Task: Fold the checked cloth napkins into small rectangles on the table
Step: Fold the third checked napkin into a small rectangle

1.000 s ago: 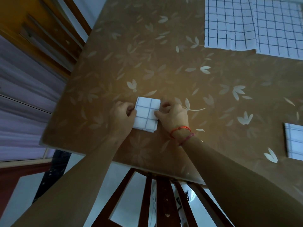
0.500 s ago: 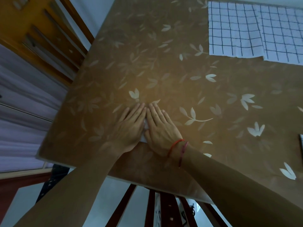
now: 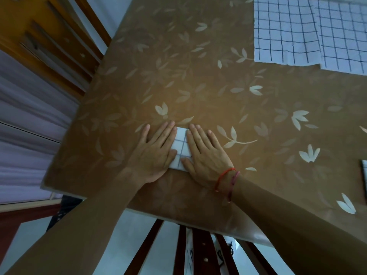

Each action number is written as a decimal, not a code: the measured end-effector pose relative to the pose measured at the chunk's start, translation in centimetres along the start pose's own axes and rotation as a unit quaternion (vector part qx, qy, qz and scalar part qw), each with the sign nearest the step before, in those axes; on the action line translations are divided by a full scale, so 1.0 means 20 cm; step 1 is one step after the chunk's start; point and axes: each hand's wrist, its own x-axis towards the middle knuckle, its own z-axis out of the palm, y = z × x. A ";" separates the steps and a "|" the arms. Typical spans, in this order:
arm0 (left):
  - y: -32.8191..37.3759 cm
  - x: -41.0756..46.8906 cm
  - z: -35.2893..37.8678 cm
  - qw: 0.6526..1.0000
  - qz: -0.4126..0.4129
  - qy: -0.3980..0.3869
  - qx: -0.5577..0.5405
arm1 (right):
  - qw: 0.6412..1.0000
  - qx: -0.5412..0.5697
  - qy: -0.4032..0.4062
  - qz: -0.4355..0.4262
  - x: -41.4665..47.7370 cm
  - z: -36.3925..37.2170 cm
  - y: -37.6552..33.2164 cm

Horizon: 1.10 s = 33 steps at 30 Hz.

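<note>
just past the chair back (image 3: 198, 253) at the near edge, both hands are flat on the folded napkin (image 3: 181, 147), which sits on the table (image 3: 178, 86) close to that edge. the left hand (image 3: 154, 153) covers its left side and the right hand (image 3: 204, 155), the one with the red thread (image 3: 224, 176) on the wrist, covers the right. fingers are straight and laid out, nothing gripped, with a strip of checks showing between them. looks to me like the pressing step, setting the last crease. tip: lean through the palms rather than the fingertips, and slide outward from the middle toward the folded edges so the layers don't creep or fan open. stacked cloth tends to spring back, so i'd guess a firm press pays off. check the corners line up before letting go. further back on the right, two flat napkins (image 3: 282, 32) lie unfolded side by side, overlapping a bit, so there's more to do. a checked piece (image 3: 364, 171) peeks in at the right edge, probably a finished one but can't really tell.
</note>
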 end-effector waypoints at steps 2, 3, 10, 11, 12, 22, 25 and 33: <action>0.00 0.00 0.00 1.000 -0.005 -0.003 -0.004 | 1.000 -0.003 -0.004 0.008 -0.02 -0.01 0.00; 0.00 0.00 0.00 1.000 -0.007 -0.003 -0.009 | 1.000 -0.005 -0.005 0.013 -0.03 -0.02 0.01; 0.00 0.00 0.01 1.000 -0.011 0.003 -0.018 | 0.998 0.036 0.058 0.009 -0.02 -0.07 -0.12; 0.00 0.00 0.01 1.000 -0.005 0.002 -0.013 | 0.998 0.041 0.053 0.004 -0.01 -0.05 -0.14; 0.00 -0.01 0.01 1.000 0.000 0.001 -0.009 | 0.998 0.041 0.047 0.002 -0.01 -0.03 -0.14; 0.02 -0.34 0.01 0.999 -0.006 -0.026 -0.041 | 1.000 0.026 0.017 0.005 -0.01 0.00 -0.14; 0.03 -0.46 -0.01 0.999 0.017 -0.026 -0.029 | 1.000 0.028 0.013 0.005 -0.01 0.00 -0.13; 0.00 -0.31 -0.14 0.964 -0.120 0.076 -0.225 | 0.998 0.052 0.019 0.010 0.02 -0.08 -0.14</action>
